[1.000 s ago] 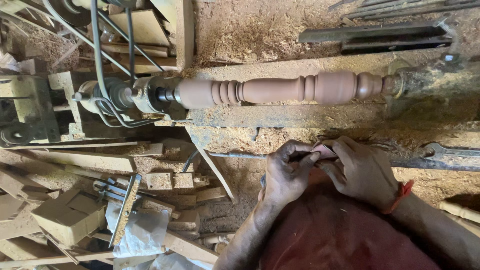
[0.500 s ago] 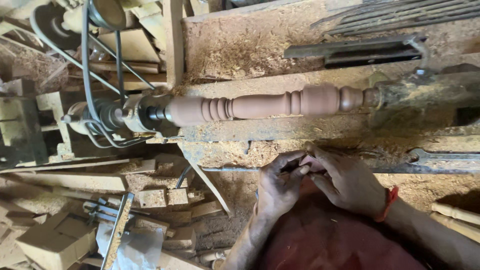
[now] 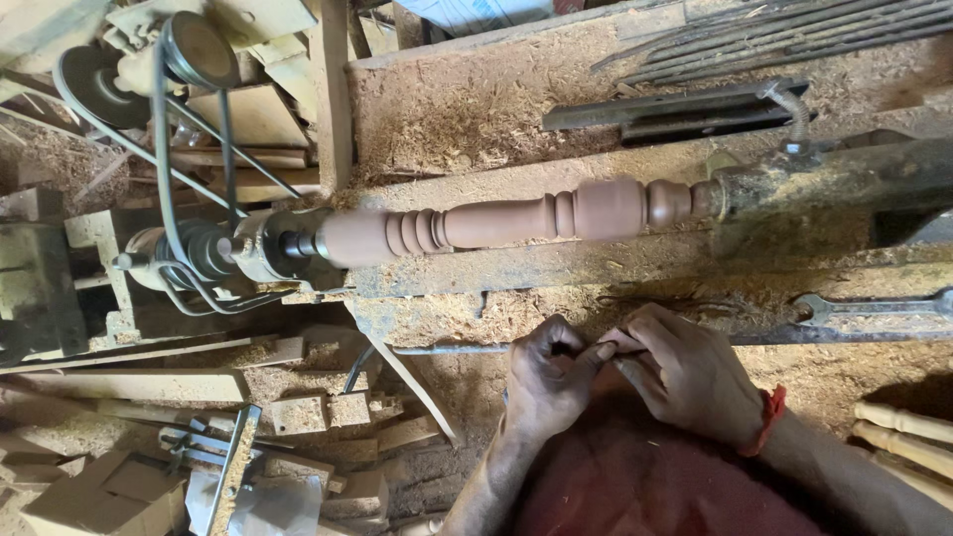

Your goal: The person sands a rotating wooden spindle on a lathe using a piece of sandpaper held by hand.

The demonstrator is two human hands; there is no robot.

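Looking down from the head camera, both hands meet just above a dark red lap. The left hand [image 3: 548,375] and right hand [image 3: 688,374] pinch a small scrap of pinkish sandpaper [image 3: 617,346] between fingertips and thumbs, each grip closed on it; most of the scrap is hidden under the fingers, so its shape is hard to make out. A red thread band [image 3: 768,417] circles the right wrist.

Well above the hands, a turned wooden spindle [image 3: 516,220] lies horizontally in the lathe [image 3: 248,248]. It is smooth and reddish-brown, with rounded beads, narrow grooves and a long plain taper between them. Its left end meets the dark metal chuck; its right end enters a rusty tailstock [image 3: 824,184]. Black drive belts [image 3: 169,129] loop up to pulleys at top left.

Pale sawdust coats the rough lathe bed [image 3: 556,263] and the shelf behind it. A flat metal spanner [image 3: 874,310] lies at right, its end cut off by the frame. Offcut wooden blocks [image 3: 318,412] litter the floor at lower left, and finished pale spindles [image 3: 903,427] show partly at the right edge.
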